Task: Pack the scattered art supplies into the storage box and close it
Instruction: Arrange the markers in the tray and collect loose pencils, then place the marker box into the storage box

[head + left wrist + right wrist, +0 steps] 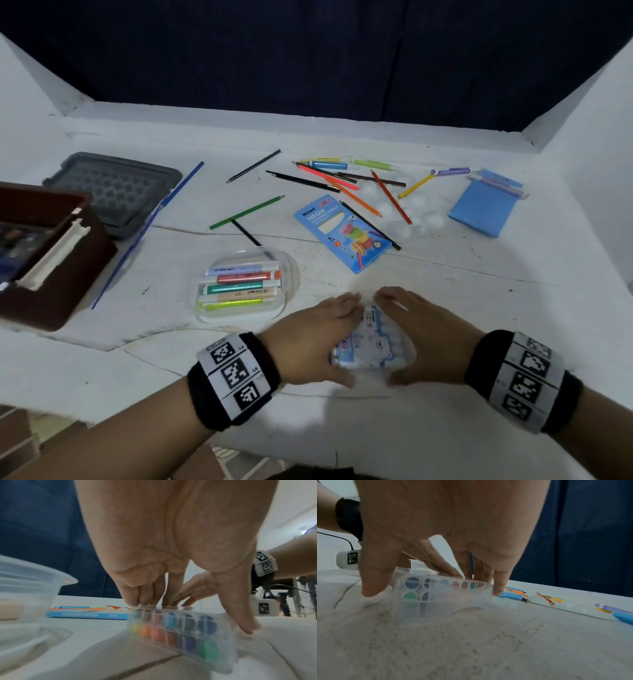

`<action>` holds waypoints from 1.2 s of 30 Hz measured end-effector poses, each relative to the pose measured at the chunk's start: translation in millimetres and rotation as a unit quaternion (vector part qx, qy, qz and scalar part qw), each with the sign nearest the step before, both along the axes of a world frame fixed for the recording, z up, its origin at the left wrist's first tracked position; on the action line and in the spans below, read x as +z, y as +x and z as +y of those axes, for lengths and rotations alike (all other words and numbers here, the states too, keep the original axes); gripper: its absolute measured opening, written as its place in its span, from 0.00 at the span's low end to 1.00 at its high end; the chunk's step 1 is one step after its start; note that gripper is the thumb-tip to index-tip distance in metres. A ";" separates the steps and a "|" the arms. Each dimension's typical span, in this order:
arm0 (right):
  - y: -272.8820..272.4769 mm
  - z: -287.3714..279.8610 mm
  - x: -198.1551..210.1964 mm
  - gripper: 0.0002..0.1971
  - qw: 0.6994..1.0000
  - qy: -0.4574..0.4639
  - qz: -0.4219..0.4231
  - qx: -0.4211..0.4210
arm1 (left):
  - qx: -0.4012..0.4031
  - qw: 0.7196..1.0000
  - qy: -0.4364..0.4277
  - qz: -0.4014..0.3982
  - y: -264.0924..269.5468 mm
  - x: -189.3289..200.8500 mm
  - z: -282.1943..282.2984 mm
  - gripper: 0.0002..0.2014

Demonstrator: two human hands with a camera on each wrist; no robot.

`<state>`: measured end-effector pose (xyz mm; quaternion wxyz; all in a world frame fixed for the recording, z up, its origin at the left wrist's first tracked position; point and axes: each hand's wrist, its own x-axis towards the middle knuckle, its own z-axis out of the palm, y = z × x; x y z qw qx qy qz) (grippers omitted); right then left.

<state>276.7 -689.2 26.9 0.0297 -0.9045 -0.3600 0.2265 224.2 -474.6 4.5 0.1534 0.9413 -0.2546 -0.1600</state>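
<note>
Clear marker case point(371, 346) between left hand point(308, 342) and right hand point(426, 337).

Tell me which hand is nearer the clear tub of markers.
Left. The left hand grips the marker pack on the side facing the clear tub; the right hand grips the pack's far side.

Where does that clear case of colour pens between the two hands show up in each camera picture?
Head: clear pen case, bottom centre, between both hands.
Left wrist: lower centre-right, under the fingers.
Right wrist: left of centre.
Shared landmark: blue pencil box; hardly visible in the right wrist view.
</note>
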 end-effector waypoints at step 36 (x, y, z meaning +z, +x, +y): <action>-58.6 372.4 77.1 0.48 0.907 0.399 -0.138 0.001 | 0.393 0.841 -0.196 -0.316 -132.9 88.1 426.3 0.09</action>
